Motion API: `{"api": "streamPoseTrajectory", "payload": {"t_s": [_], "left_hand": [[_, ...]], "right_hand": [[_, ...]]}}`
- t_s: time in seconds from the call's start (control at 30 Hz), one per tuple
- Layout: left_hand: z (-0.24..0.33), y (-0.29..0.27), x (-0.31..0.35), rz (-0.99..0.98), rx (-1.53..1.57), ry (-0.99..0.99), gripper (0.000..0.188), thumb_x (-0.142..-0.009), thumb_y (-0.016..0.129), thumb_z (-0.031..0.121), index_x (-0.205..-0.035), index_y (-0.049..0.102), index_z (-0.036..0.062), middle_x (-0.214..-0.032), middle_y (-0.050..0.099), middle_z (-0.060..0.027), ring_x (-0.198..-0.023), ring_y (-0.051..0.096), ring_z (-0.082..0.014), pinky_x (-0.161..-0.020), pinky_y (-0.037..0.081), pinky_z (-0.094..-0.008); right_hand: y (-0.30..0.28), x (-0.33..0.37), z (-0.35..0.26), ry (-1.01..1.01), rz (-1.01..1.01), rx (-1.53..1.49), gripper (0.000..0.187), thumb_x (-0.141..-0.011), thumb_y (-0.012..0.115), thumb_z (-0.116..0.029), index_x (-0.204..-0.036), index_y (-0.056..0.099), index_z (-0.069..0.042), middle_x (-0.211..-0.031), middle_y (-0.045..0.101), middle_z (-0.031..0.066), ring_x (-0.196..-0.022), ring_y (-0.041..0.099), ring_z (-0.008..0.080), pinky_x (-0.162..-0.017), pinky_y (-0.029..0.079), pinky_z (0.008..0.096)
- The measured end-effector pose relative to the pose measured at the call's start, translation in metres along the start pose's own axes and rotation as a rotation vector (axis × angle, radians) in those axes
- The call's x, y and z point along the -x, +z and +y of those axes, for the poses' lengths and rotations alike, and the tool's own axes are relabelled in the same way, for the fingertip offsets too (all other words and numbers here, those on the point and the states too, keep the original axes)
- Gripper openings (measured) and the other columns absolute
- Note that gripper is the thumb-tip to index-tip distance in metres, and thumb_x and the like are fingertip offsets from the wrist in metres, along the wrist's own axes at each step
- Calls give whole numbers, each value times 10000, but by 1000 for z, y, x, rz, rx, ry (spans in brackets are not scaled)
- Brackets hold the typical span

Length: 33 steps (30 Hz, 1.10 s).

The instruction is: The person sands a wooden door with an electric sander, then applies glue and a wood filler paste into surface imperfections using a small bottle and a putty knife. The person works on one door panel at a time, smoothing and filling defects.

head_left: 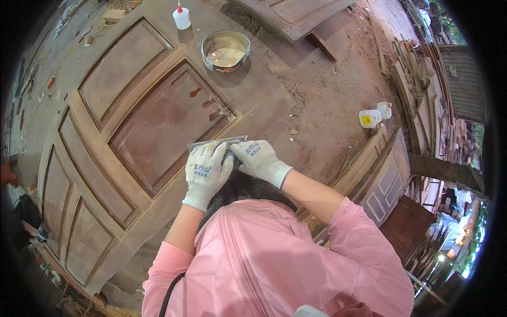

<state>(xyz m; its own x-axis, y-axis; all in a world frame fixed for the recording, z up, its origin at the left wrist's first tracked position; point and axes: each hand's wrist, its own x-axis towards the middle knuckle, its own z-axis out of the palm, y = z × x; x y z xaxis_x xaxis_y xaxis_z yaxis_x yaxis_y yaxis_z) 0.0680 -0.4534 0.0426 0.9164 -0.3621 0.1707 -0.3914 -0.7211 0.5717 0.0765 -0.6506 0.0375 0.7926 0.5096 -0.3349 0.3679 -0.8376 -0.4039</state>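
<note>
In the head view, looking down, a person in a pink top (264, 248) has both hands together near the middle. The left hand (206, 171) and the right hand (260, 159) wear white knitted gloves with blue print. Both are closed, gripping a thin grey strip (235, 139) between them; the fingers nearly meet along it, and some fingertips are hidden. What the strip is made of, I cannot tell.

The strip is over the near edge of a brown wooden door (158, 137), which spreads to the left with several recessed panels; whether it touches the wood is unclear. Dark reddish marks (195, 92) show on the largest panel.

Beyond the panels stands a round bowl (203, 51) with a pale beige substance (225, 57) inside. Just left of it is an upright white bottle (181, 19) with a red tip.

On the right, two white jugs (369, 119) stand side by side on the reddish ground (322, 111), near stacked boards (422, 105).
</note>
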Motion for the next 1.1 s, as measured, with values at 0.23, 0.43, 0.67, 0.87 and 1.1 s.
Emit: {"api": "streamPoseTrajectory", "payload": {"t_s": [0.23, 0.43, 0.67, 0.87, 1.1], "left_hand": [[-4, -7, 4, 14, -105, -94, 327, -835, 670, 235, -1112, 727, 71, -1128, 703, -127, -1047, 663, -337, -954, 489, -480], [-16, -21, 27, 48, -188, -211, 343, -863, 614, 204, -1164, 714, 71, -1160, 699, -132, -1070, 647, -345, -975, 471, -472], [-34, -35, 60, 67, -218, -276, 376, -933, 540, 269, -1172, 710, 35, -1179, 692, -170, -1103, 641, -368, -1001, 463, -484], [-59, -47, 81, 129, -250, -399, 393, -992, 471, 289, -1154, 714, 26, -1167, 699, -175, -1110, 633, -380, -1021, 453, -474], [-86, -64, 97, 231, -276, -497, 397, -1008, 454, 287, -1152, 708, 18, -1142, 705, -171, -1106, 635, -371, -1020, 449, -464]], "right_hand": [[39, 12, 112, -1, 281, -394, 630, -965, 609, -455, -1473, 547, -86, -1096, 731, 182, -1041, 692, 368, -921, 523, 473], [24, 28, 166, 304, -191, 315, 770, -967, 536, -192, -1666, 213, -180, -1068, 710, 131, -904, 716, 290, -824, 530, 465], [22, 32, 163, 210, -151, 326, 766, -971, 501, -168, -1670, 188, -158, -986, 702, 108, -868, 709, 269, -762, 518, 438], [24, 28, 137, 495, -228, 128, 845, -909, 578, -169, -1660, 195, -116, -1027, 714, 147, -900, 712, 301, -817, 549, 463], [22, 34, 152, 273, -130, 270, 875, -892, 600, -179, -1664, 191, -144, -1037, 706, 137, -930, 704, 307, -809, 542, 468]]}}
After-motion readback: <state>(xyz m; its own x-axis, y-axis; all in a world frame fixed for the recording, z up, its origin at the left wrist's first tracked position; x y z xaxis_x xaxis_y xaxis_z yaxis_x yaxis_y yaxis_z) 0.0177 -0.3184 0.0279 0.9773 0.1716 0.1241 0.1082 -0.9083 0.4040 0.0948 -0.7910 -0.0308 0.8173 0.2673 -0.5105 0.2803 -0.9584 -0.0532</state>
